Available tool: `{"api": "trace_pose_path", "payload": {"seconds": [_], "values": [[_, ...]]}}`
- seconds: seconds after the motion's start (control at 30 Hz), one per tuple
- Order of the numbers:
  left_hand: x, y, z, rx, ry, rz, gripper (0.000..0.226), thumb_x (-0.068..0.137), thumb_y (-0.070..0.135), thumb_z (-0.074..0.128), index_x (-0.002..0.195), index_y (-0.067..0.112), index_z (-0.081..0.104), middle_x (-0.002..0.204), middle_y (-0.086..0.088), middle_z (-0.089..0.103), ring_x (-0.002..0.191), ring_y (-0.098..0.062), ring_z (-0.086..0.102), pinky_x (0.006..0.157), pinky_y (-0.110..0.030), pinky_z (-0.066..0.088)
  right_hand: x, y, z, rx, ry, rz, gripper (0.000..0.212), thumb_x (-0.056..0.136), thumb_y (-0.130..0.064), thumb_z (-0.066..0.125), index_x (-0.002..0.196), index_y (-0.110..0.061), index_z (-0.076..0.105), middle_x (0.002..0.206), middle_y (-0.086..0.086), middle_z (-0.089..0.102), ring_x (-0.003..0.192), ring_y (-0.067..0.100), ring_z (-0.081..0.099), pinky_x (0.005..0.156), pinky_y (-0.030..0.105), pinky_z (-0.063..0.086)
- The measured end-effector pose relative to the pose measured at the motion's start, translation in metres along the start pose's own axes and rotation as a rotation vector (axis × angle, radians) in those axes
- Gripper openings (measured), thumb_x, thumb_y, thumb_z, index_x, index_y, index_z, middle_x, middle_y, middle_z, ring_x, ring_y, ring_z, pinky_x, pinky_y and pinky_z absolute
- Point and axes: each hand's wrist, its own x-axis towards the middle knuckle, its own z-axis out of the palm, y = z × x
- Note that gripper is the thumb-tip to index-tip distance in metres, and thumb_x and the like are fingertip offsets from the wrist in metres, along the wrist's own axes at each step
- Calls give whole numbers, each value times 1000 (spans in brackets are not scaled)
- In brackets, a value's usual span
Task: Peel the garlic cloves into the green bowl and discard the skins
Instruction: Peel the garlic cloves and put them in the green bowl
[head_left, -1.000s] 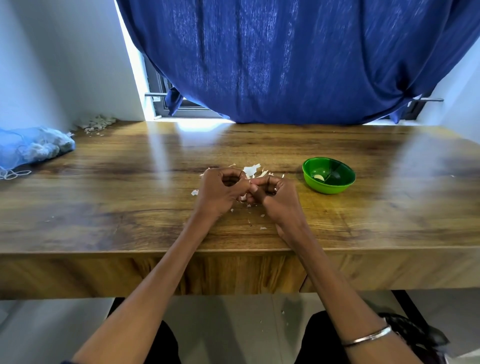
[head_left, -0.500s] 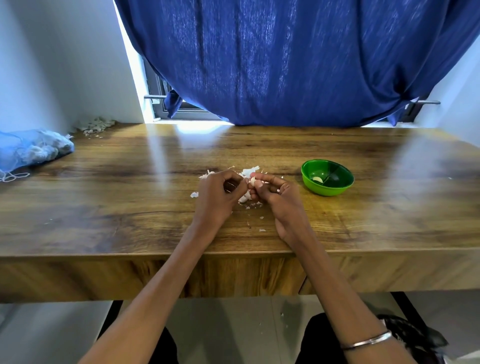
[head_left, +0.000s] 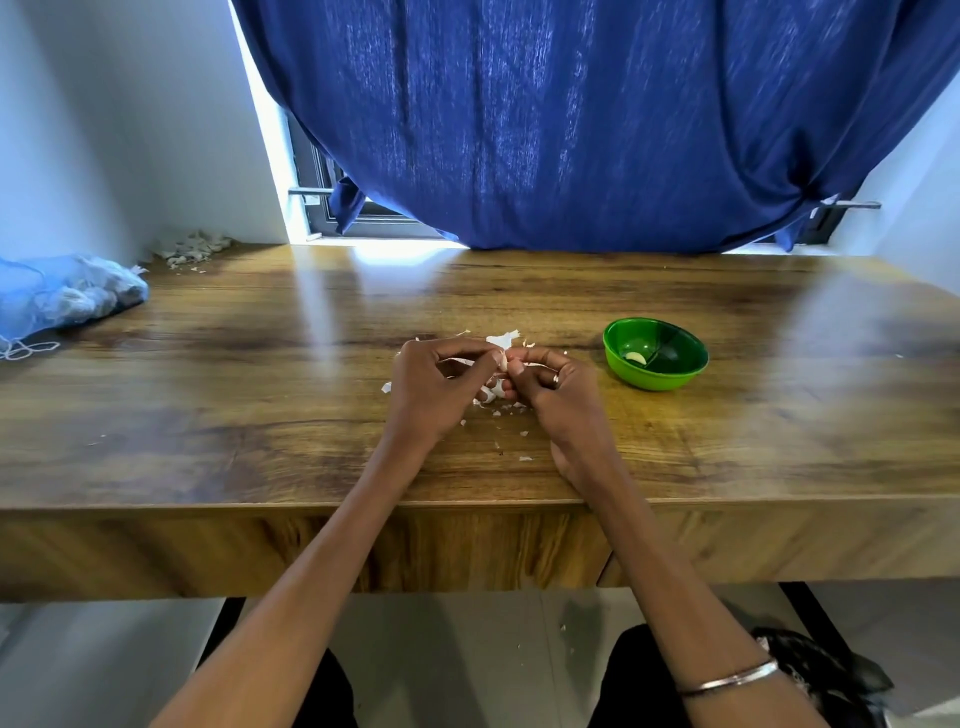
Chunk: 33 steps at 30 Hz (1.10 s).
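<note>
Where the table (head_left: 260, 415) ran off to our left, we noted a blue mesh bag (head_left: 57, 296) and a far heap of skins (head_left: 195, 248). At centre, our left hand (head_left: 434, 395) and right hand (head_left: 558, 395) met fingertip to fingertip, both grips pinching one garlic clove (head_left: 503, 360) above loose skins (head_left: 501, 340). Its long axis we could not tell. The green bowl (head_left: 655, 382), holding one peeled clove (head_left: 636, 358), stood well right of the clove, so we judged our right hand nearer for the drop.
</note>
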Motion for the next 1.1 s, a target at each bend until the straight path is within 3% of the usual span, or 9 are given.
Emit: {"api": "trace_pose_path", "payload": {"seconds": [0.23, 0.43, 0.53, 0.63, 0.9, 1.1], "values": [[0, 2, -1, -50, 23, -56, 9, 83, 10, 80, 84, 19, 81, 78, 6, 78, 69, -12, 75, 67, -24, 59, -4, 0, -1, -62, -20, -97, 13, 86, -6, 78, 98, -9, 75, 83, 3, 78, 76, 8, 72, 68, 18, 55], [1, 0, -1, -143, -15, -204, 7, 82, 9, 79, 87, 14, 82, 78, -5, 78, 75, -22, 77, 82, -39, 62, 0, 6, -2, -89, 57, -146, 14, 83, -3, 80, 95, -10, 78, 90, 2, 79, 88, 14, 75, 74, 22, 56], [1, 4, -1, -217, -40, -272, 6, 82, 6, 78, 86, 9, 81, 80, -10, 78, 76, -23, 76, 84, -39, 62, 3, 9, -3, -130, 63, -168, 15, 82, -1, 80, 97, -6, 78, 92, 4, 79, 91, 18, 75, 79, 27, 58], [0, 8, -4, -269, -70, -311, 4, 82, 3, 78, 82, 6, 81, 81, -12, 78, 75, -22, 75, 84, -36, 61, 3, 10, -3, -207, 66, -215, 14, 81, -2, 81, 93, -8, 79, 90, 1, 79, 90, 16, 75, 83, 32, 60], [0, 9, -2, -207, -71, -312, 10, 80, 1, 76, 77, 9, 82, 80, -9, 78, 72, -20, 73, 84, -38, 61, -1, 7, -2, -317, 46, -307, 21, 79, 1, 81, 86, -19, 77, 85, -4, 78, 80, 8, 75, 72, 22, 58], [-2, 11, 1, -148, -40, -285, 14, 78, 1, 72, 72, 10, 81, 72, -6, 77, 62, -15, 68, 75, -34, 60, -1, 8, 0, -387, 87, -323, 21, 78, -1, 82, 84, -20, 78, 82, -7, 78, 79, 5, 74, 76, 29, 61]]}}
